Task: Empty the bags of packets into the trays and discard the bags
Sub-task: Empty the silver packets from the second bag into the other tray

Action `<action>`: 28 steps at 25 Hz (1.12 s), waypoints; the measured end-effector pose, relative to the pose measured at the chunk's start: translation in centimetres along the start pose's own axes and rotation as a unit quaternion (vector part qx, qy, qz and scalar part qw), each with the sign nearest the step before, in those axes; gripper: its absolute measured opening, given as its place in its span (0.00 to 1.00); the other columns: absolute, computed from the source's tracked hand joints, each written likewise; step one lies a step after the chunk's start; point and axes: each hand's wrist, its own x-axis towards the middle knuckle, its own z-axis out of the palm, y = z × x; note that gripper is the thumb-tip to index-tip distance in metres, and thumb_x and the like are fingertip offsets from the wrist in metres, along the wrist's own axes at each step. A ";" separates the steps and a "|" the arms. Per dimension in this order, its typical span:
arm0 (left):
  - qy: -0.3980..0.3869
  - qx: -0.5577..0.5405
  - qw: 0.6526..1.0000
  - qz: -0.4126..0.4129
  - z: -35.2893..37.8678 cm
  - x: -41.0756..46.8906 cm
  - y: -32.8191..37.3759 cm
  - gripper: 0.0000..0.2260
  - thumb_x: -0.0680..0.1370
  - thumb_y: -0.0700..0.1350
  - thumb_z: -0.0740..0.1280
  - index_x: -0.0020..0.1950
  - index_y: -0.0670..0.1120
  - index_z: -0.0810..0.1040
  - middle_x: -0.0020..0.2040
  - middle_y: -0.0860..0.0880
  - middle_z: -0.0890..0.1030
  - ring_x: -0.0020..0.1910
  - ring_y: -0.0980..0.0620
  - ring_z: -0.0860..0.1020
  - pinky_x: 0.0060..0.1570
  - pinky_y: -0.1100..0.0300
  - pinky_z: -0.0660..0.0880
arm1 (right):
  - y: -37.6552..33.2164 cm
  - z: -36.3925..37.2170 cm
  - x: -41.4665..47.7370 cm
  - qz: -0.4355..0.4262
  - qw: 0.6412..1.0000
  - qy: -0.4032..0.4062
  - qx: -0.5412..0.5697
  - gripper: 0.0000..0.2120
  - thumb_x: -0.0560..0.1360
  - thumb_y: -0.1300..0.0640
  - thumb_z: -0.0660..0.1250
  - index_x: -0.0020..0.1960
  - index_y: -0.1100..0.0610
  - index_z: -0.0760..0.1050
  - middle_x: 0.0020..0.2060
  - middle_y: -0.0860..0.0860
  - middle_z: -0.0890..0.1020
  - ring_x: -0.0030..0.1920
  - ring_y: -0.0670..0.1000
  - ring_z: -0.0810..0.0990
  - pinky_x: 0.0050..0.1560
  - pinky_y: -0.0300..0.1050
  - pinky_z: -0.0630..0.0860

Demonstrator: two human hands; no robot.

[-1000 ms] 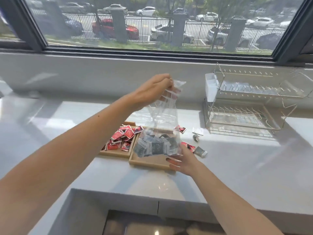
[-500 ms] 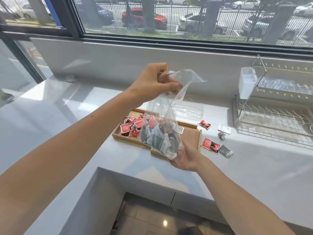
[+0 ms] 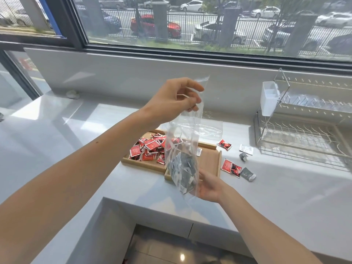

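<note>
The two wooden trays (image 3: 210,161) sat side by side on the counter: the left one heaped with red packets (image 3: 148,149), the right one nearly bare. Above its near edge hung the clear bag (image 3: 183,149), thin, limp and probably slippery, light but weighted low by grey packets (image 3: 183,169). The left hand (image 3: 171,101) pinched its top closed-fingered while the right hand (image 3: 208,186) cupped the bottom, fingers loosely open; the bottom corners looked best for upending.

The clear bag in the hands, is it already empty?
No, the clear bag, pinched at its top by the left hand and supported below by the right hand, holds dark packets in its lower part.
</note>
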 end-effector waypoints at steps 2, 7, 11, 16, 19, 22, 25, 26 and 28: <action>-0.007 0.019 1.000 -0.007 1.2 0.7 0.3 0.12 0.81 0.35 0.61 0.60 0.46 0.78 0.43 0.48 0.80 0.39 0.60 0.80 0.48 0.62 0.78 | -0.1 0.0 -0.4 0.008 0.999 -0.006 0.033 0.26 0.77 0.44 0.68 0.67 0.61 0.74 0.66 0.62 0.76 0.66 0.62 0.76 0.64 0.61 0.75; 0.025 0.033 0.997 -0.066 3.6 3.3 1.1 0.13 0.80 0.39 0.54 0.55 0.48 0.76 0.39 0.51 0.73 0.38 0.56 0.72 0.41 0.60 0.70 | -1.2 -0.5 -1.9 -0.039 0.995 0.036 0.089 0.19 0.81 0.52 0.65 0.66 0.62 0.74 0.61 0.61 0.77 0.51 0.61 0.81 0.45 0.56 0.81; 0.035 0.030 0.995 -0.087 4.9 5.0 1.1 0.08 0.77 0.50 0.65 0.52 0.50 0.69 0.43 0.52 0.72 0.41 0.55 0.72 0.38 0.59 0.68 | -2.9 -1.4 -2.8 -0.083 0.982 0.114 0.125 0.08 0.81 0.62 0.64 0.59 0.62 0.74 0.48 0.59 0.79 0.42 0.58 0.81 0.35 0.49 0.82; 0.085 0.020 0.988 -0.126 4.5 6.9 -0.2 0.19 0.76 0.49 0.71 0.61 0.46 0.67 0.45 0.48 0.77 0.38 0.55 0.77 0.37 0.60 0.72 | -5.1 -3.3 -4.4 -0.212 0.935 0.149 0.242 0.08 0.82 0.65 0.58 0.60 0.61 0.70 0.52 0.63 0.78 0.48 0.61 0.79 0.48 0.58 0.79; 0.090 -0.046 0.975 -0.200 3.9 7.7 -1.3 0.23 0.76 0.39 0.71 0.68 0.36 0.68 0.51 0.39 0.81 0.46 0.49 0.82 0.57 0.51 0.78 | -6.3 -5.4 -5.9 -0.255 0.916 0.179 0.252 0.05 0.83 0.65 0.57 0.52 0.63 0.71 0.49 0.62 0.80 0.46 0.61 0.80 0.55 0.65 0.77; 0.058 -0.129 0.956 -0.258 3.7 7.9 -2.3 0.19 0.75 0.32 0.70 0.64 0.28 0.72 0.57 0.34 0.80 0.52 0.43 0.83 0.53 0.55 0.81 | -7.3 -7.0 -7.1 -0.265 0.908 0.214 0.243 0.07 0.82 0.67 0.57 0.47 0.61 0.71 0.47 0.61 0.78 0.50 0.62 0.78 0.57 0.71 0.73; 0.020 -0.216 0.927 -0.306 4.0 7.9 -2.4 0.11 0.76 0.29 0.67 0.58 0.29 0.76 0.53 0.35 0.81 0.44 0.46 0.83 0.40 0.60 0.83 | -7.7 -8.0 -8.2 -0.265 0.904 0.243 0.229 0.08 0.81 0.69 0.58 0.46 0.61 0.72 0.43 0.60 0.76 0.43 0.60 0.77 0.34 0.58 0.82; 0.007 -0.217 0.923 -0.318 4.2 8.0 -2.4 0.08 0.77 0.29 0.66 0.56 0.32 0.76 0.51 0.37 0.81 0.41 0.48 0.82 0.40 0.60 0.82 | -7.8 -8.3 -8.4 -0.266 0.904 0.249 0.226 0.08 0.81 0.68 0.58 0.45 0.61 0.72 0.42 0.59 0.76 0.41 0.59 0.77 0.30 0.55 0.82; -0.009 -0.195 0.923 -0.333 4.7 8.1 -2.4 0.04 0.77 0.32 0.65 0.50 0.37 0.76 0.46 0.39 0.80 0.38 0.50 0.80 0.39 0.60 0.79 | -8.0 -8.8 -8.8 -0.273 0.903 0.256 0.213 0.08 0.82 0.65 0.59 0.45 0.60 0.72 0.41 0.59 0.76 0.39 0.57 0.76 0.36 0.53 0.80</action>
